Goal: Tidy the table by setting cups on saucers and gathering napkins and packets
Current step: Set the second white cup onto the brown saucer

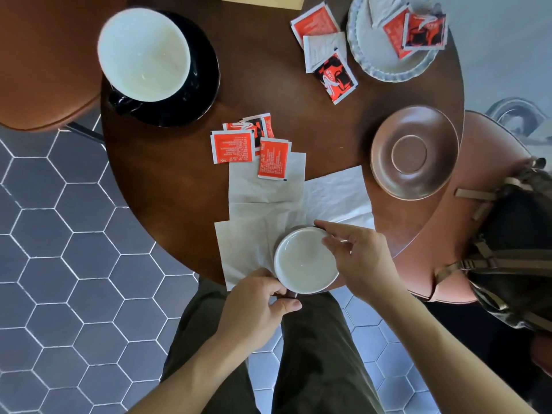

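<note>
Small cup (306, 259) at near table (167, 162) edge, on napkins (268, 204). L hand (254, 306) pinches its near-left side; R hand (358, 258) fingers curl on far-right rim. Empty brown saucer (414, 152) lies up-right beyond R hand, nearer R than L.

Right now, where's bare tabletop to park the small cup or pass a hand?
Free: the wood between the black saucer and the centre packets, and the strip between the brown saucer and the upper packets. The brown saucer itself is empty. Crowded: the near edge, where napkins lie under the small cup and both hands.
</note>
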